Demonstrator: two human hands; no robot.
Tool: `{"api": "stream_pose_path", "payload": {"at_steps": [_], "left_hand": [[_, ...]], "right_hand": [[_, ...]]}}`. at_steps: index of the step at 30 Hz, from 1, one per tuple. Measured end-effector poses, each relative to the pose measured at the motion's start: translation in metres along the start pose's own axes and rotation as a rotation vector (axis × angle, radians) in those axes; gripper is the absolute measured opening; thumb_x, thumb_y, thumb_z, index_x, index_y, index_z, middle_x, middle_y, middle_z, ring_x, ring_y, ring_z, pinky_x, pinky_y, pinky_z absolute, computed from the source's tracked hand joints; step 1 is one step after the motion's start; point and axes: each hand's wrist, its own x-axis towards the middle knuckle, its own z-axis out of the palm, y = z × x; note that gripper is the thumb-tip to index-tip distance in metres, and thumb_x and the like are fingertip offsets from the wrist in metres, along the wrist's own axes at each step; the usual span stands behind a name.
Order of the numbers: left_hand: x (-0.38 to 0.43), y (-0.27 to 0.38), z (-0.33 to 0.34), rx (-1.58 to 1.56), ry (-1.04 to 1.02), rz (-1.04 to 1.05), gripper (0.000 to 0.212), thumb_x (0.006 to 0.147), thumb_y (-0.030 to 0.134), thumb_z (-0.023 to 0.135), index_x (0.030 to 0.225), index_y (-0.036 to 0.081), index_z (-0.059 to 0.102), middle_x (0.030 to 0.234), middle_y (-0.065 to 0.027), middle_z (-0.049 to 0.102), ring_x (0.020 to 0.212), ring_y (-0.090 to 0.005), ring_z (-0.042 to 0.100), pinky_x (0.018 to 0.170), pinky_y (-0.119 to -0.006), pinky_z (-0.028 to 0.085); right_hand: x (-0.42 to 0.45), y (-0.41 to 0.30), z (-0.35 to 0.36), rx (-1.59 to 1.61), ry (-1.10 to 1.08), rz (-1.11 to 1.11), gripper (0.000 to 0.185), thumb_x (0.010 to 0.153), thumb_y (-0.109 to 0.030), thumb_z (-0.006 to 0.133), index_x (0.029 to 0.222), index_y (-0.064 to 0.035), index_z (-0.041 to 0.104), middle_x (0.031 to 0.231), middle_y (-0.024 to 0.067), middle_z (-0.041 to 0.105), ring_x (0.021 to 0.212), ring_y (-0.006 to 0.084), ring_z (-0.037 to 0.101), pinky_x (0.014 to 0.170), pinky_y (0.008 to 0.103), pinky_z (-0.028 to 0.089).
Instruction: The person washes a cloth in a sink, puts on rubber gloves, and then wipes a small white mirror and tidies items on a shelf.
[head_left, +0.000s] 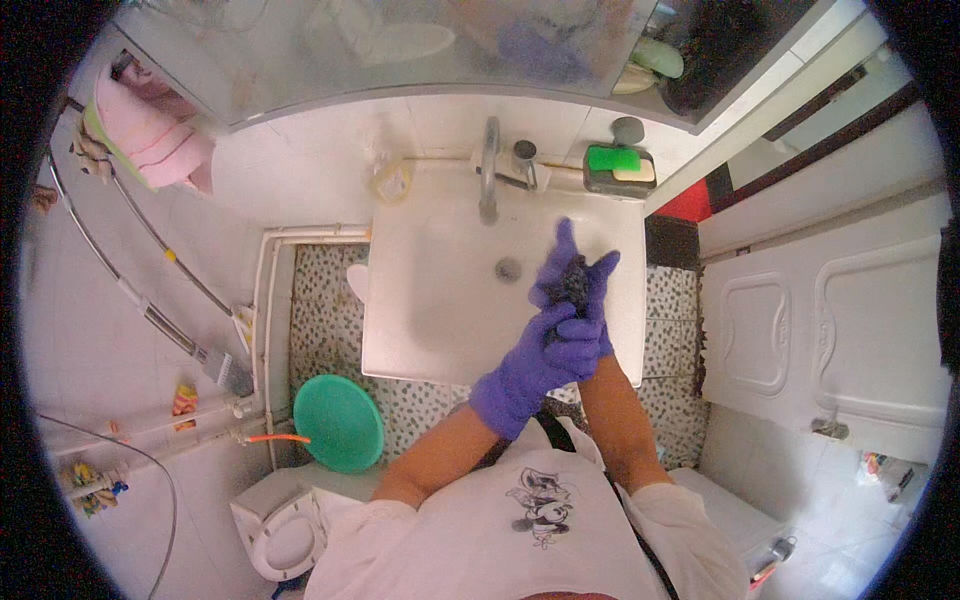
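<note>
Both of my hands wear purple rubber gloves and meet over the right half of a white washbasin (450, 315). A dark, crumpled bundle (574, 285) with a rough surface lies between them; its exact kind cannot be made out. My left hand (559, 349) curls its fingers around the bundle's lower end, close to the right wrist. Beyond it, my right hand (555, 262) cradles the bundle in its palm, with thumb and fingertips spread. The chrome faucet (490, 169) stands at the basin's back, and the round drain (508, 269) sits left of my hands.
A soap dish (600, 184) holds a green sponge (613, 159) and a pale bar of soap (634, 171) at the back right corner. Above the basin hangs a mirror cabinet (420, 67). A green plastic basin (339, 422) and a toilet (289, 536) are lower left.
</note>
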Motion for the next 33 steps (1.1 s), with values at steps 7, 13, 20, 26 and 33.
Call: {"api": "stream_pose_path", "payload": {"at_steps": [7,13,20,26,33], "left_hand": [[-0.054,0.035,0.074,0.708,0.070,-0.091,0.022,0.095,0.027,0.065,0.108,0.009,0.067,0.079,0.0052,0.056,0.067,-0.0059,0.048,0.057,-0.023,0.036],[0.011,0.039,0.020,1.377,0.446,-0.092,0.016,0.088,0.018,0.072,0.100,0.008,0.070,0.078,-0.0070,0.065,0.066,-0.0152,0.061,0.060,-0.029,0.049],[0.069,0.006,-0.125,2.026,0.476,0.747,0.026,0.092,0.019,0.064,0.114,0.006,0.065,0.100,-0.0173,0.069,0.087,-0.0298,0.068,0.078,-0.040,0.054],[0.062,-0.003,-0.155,1.995,0.470,0.288,0.035,0.103,0.027,0.047,0.130,0.008,0.056,0.124,-0.0221,0.064,0.114,-0.0375,0.063,0.096,-0.045,0.050],[0.027,0.012,-0.115,1.763,0.673,0.135,0.039,0.102,0.029,0.046,0.130,0.003,0.052,0.120,-0.0263,0.065,0.113,-0.0439,0.062,0.093,-0.051,0.050]], "right_hand": [[-0.004,-0.038,0.101,-0.967,0.068,0.387,0.033,0.098,-0.016,0.054,0.127,-0.0034,0.065,0.051,-0.0030,0.049,0.040,0.0072,0.042,0.048,0.0266,0.047],[0.018,-0.022,0.080,-1.334,0.268,0.362,0.029,0.103,-0.016,0.052,0.122,-0.0092,0.072,0.071,0.0001,0.058,0.051,0.0073,0.045,0.054,0.0231,0.045],[0.027,0.002,-0.002,-1.242,0.548,0.149,0.025,0.100,-0.013,0.054,0.113,-0.0096,0.075,0.073,0.0018,0.059,0.055,0.0107,0.050,0.048,0.0282,0.048],[0.017,0.015,-0.046,-1.035,0.838,0.100,0.022,0.097,-0.015,0.057,0.107,-0.0078,0.075,0.066,0.0013,0.051,0.050,0.0116,0.047,0.047,0.0292,0.049],[0.010,0.033,-0.083,-1.174,0.851,-0.058,0.025,0.098,-0.013,0.052,0.105,-0.0060,0.075,0.063,0.0009,0.051,0.051,0.0133,0.049,0.048,0.0308,0.049]]}}
